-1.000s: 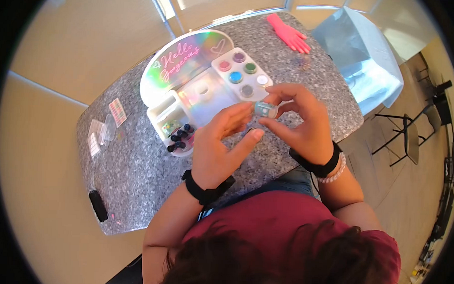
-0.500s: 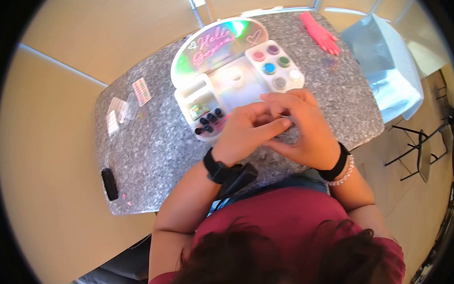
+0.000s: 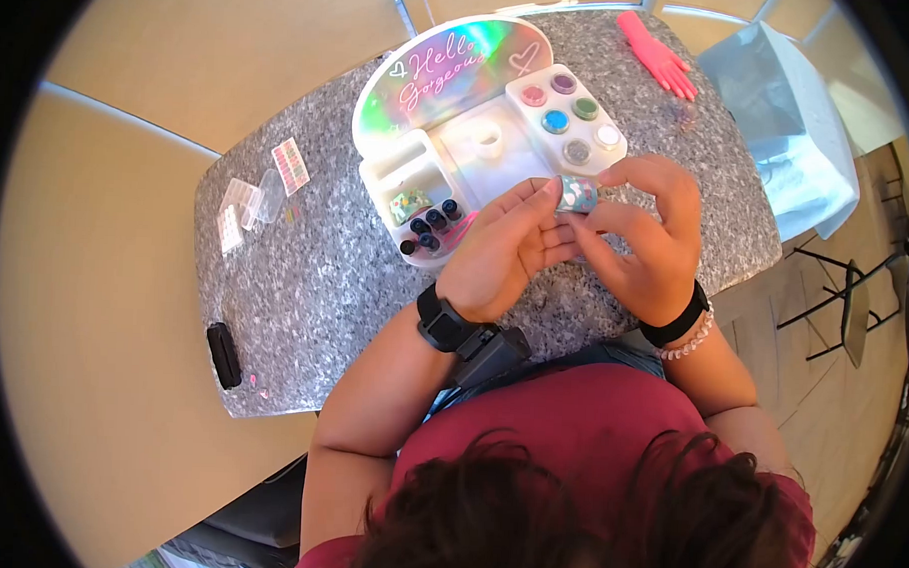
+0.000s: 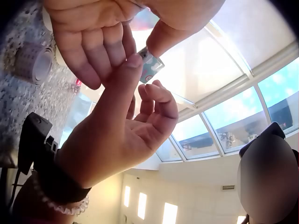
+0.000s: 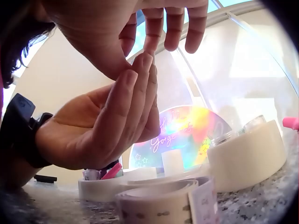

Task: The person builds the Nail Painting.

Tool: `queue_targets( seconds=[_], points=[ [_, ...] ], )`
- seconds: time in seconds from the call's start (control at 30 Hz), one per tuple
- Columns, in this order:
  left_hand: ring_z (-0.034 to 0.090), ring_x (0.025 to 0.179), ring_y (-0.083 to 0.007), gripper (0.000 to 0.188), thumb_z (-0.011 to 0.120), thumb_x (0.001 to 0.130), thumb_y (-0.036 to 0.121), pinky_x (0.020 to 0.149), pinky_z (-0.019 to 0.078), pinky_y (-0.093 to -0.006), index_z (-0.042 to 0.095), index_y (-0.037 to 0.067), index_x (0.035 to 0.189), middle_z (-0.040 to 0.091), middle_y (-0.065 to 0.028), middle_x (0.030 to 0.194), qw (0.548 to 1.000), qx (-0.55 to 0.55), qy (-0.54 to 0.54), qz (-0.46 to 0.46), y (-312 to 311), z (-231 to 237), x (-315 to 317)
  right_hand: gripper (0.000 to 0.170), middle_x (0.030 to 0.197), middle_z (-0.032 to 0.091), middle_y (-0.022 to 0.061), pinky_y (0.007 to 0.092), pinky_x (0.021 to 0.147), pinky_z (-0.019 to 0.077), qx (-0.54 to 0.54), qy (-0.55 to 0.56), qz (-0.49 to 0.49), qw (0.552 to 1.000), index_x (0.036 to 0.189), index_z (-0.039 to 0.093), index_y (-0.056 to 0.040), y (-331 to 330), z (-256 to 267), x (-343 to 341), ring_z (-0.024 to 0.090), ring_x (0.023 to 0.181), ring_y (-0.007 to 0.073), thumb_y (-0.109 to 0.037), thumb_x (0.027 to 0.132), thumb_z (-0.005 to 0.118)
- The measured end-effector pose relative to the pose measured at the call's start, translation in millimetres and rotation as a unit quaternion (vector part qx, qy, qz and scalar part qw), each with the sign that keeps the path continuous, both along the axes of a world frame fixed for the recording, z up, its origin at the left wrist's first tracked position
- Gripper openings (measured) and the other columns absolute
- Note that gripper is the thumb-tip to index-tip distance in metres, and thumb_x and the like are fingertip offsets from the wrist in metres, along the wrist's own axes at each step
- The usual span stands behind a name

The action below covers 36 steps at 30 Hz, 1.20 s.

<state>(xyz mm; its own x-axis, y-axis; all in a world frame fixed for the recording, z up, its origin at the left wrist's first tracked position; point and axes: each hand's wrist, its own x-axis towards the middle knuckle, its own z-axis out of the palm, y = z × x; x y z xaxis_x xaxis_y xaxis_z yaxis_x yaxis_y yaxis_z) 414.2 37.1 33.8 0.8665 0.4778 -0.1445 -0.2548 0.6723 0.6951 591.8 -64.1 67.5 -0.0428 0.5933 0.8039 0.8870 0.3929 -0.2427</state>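
Observation:
Close together over the near side of the table, my two hands work at a small roll of teal patterned film (image 3: 578, 194) with white and reddish shapes. My left hand (image 3: 501, 248) holds its left edge, thumb on top and the other fingers extended below. Curled fingers of my right hand (image 3: 648, 241) pinch at the opposite edge; the contact is partly hidden. In the left wrist view the film roll (image 4: 152, 68) shows beside the left thumb, with the right thumb overlapping its edge. Fingers cover the roll in the right wrist view, where the right hand (image 5: 117, 32) meets the left fingertips.
A white "Hello Gorgeous" vanity tray (image 3: 459, 149) stands beyond the hands, with several small pots (image 3: 554, 121) and dark-capped bottles (image 3: 436, 219). Another patterned film roll (image 5: 159, 205) lies nearby. A pink model hand (image 3: 659, 57), clear boxes (image 3: 240, 204) and a black case (image 3: 224, 356) lie farther out.
The right hand pinched the roll first; then both hands closed over it, hiding it. Now the film shows again, with the left thumb on it. The head view has shifted.

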Motion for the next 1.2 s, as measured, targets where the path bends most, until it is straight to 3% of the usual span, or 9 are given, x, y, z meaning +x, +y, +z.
queue_targets(
  seconds=[0.3, 0.37, 0.43, 0.6, 0.67, 0.77, 0.9, 1.0, 1.2],
  points=[
    [0.07, 0.13, -0.0229, 0.048, 0.044, 0.122, 0.04, 0.111, 0.0574, -0.043, 0.053, 0.005, 0.154, 0.07, -0.0125, 0.14, 1.0, -0.014, -0.02, 0.017, -1, -1, 3, 0.024, 0.126, 0.074, 0.0044, 0.046, 0.1, 0.0542, 0.012, -0.063, -0.077, 0.995, 0.092, 0.075, -0.0126, 3, 2, -8, 0.066, 0.118, 0.0325, -0.006, 0.073, 0.09],
    [0.069, 0.13, -0.0223, 0.048, 0.045, 0.122, 0.04, 0.111, 0.0573, -0.0432, 0.053, 0.006, 0.155, 0.07, -0.0117, 0.139, 1.0, -0.013, -0.019, 0.013, -1, 0, 3, 0.024, 0.126, 0.074, 0.0045, 0.0453, 0.101, 0.0537, -0.015, -0.018, -0.034, 0.999, 0.091, 0.074, -0.0124, 3, 2, -8, 0.066, 0.119, 0.0327, -0.004, 0.074, 0.088],
    [0.073, 0.118, -0.0208, 0.035, 0.053, 0.121, 0.036, 0.104, 0.0583, -0.0385, 0.061, 0.007, 0.139, 0.074, -0.0103, 0.13, 0.997, -0.04, -0.018, 0.061, -2, 7, 3, 0.024, 0.125, 0.075, 0.0051, 0.045, 0.101, 0.0536, -0.021, 0.014, -0.008, 1.0, 0.091, 0.073, -0.0124, 2, 7, -5, 0.067, 0.119, 0.0326, -0.003, 0.074, 0.087],
    [0.073, 0.12, -0.0214, 0.037, 0.059, 0.119, 0.031, 0.107, 0.0572, -0.038, 0.06, 0.004, 0.143, 0.074, -0.0132, 0.133, 0.999, -0.01, -0.039, 0.03, -3, 15, 0, 0.025, 0.123, 0.076, 0.0068, 0.0443, 0.102, 0.0536, -0.023, 0.091, 0.02, 0.995, 0.092, 0.073, -0.0123, -6, 19, 10, 0.069, 0.116, 0.0322, -0.002, 0.074, 0.087],
    [0.072, 0.122, -0.0186, 0.037, 0.063, 0.117, 0.023, 0.108, 0.0565, -0.0359, 0.061, 0.001, 0.146, 0.075, -0.0134, 0.134, 0.99, 0.137, 0.001, 0.024, -6, 17, -1, 0.024, 0.12, 0.077, 0.0083, 0.0441, 0.102, 0.0538, -0.047, 0.114, 0.014, 0.992, 0.093, 0.072, -0.0111, -10, 25, 12, 0.069, 0.117, 0.0316, -0.001, 0.077, 0.087],
    [0.073, 0.118, -0.0154, 0.037, 0.067, 0.114, 0.017, 0.104, 0.0574, -0.0318, 0.064, -0.002, 0.146, 0.077, -0.0123, 0.131, 0.979, 0.2, 0.028, -0.005, 5, 16, -9, 0.023, 0.119, 0.077, 0.0096, 0.0438, 0.103, 0.0538, -0.178, 0.218, 0.059, 0.958, 0.095, 0.073, -0.0097, -16, 34, 12, 0.07, 0.118, 0.0308, -0.001, 0.08, 0.087],
    [0.074, 0.115, -0.0156, 0.036, 0.067, 0.114, 0.018, 0.102, 0.0588, -0.0308, 0.065, -0.004, 0.143, 0.078, -0.0106, 0.128, 0.963, 0.262, 0.064, -0.025, 11, 20, -12, 0.021, 0.113, 0.078, 0.0089, 0.0398, 0.103, 0.0539, -0.152, 0.378, 0.088, 0.909, 0.099, 0.076, -0.0085, -12, 31, 2, 0.073, 0.113, 0.0284, -0.001, 0.084, 0.087],
    [0.07, 0.127, -0.0173, 0.041, 0.061, 0.118, 0.027, 0.114, 0.0556, -0.0407, 0.062, -0.001, 0.147, 0.072, -0.0111, 0.136, 0.97, 0.235, 0.049, -0.048, 10, 20, -10, 0.022, 0.112, 0.078, 0.0088, 0.0385, 0.101, 0.055, -0.184, 0.217, 0.106, 0.953, 0.103, 0.079, -0.0096, -16, 28, 17, 0.073, 0.113, 0.0282, -0.001, 0.084, 0.087],
    [0.071, 0.128, -0.0225, 0.042, 0.053, 0.12, 0.029, 0.114, 0.0562, -0.0449, 0.055, 0.001, 0.151, 0.071, -0.0128, 0.138, 0.985, 0.163, 0.002, -0.064, 6, 16, -7, 0.031, 0.114, 0.08, 0.0061, 0.0415, 0.097, 0.0586, -0.105, 0.113, 0.087, 0.984, 0.108, 0.082, -0.012, -15, 20, 15, 0.074, 0.111, 0.0288, -0.005, 0.08, 0.094]
  ],
)
